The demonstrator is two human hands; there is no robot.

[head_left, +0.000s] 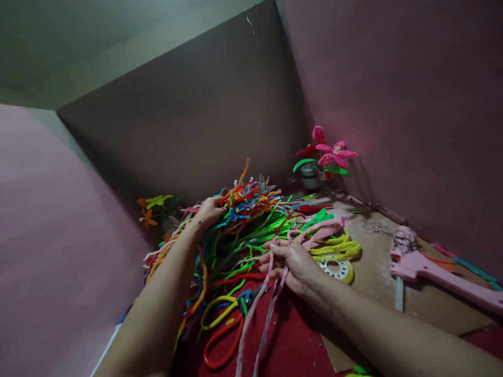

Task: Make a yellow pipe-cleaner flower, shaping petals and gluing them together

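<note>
**Inspector A:** Head view. What is the surface?

**Inspector B:** The desk (481,335) is covered by a red cloth (298,340), and a brown cardboard sheet (377,272) lies over the right part. A heap of pipe cleaners (243,230) in mixed colours fills the middle.

**Inspector A:** Hands?

**Inspector B:** The left hand (208,212) rests on the far top of the heap. Its fingers are buried among the stems, so I cannot tell whether they grip. The right hand (293,267) has its fingers closed round pink pipe cleaners (255,324), which trail over the cloth toward the near edge.

**Inspector A:** Surroundings?

**Inspector B:** A tape roll (338,269) lies just beside the right hand. A pink glue gun (432,272) lies on the cardboard, well apart from it. A pink flower (336,153) stands in the corner where a brown back board (188,120) meets a pink wall (393,94).
</note>
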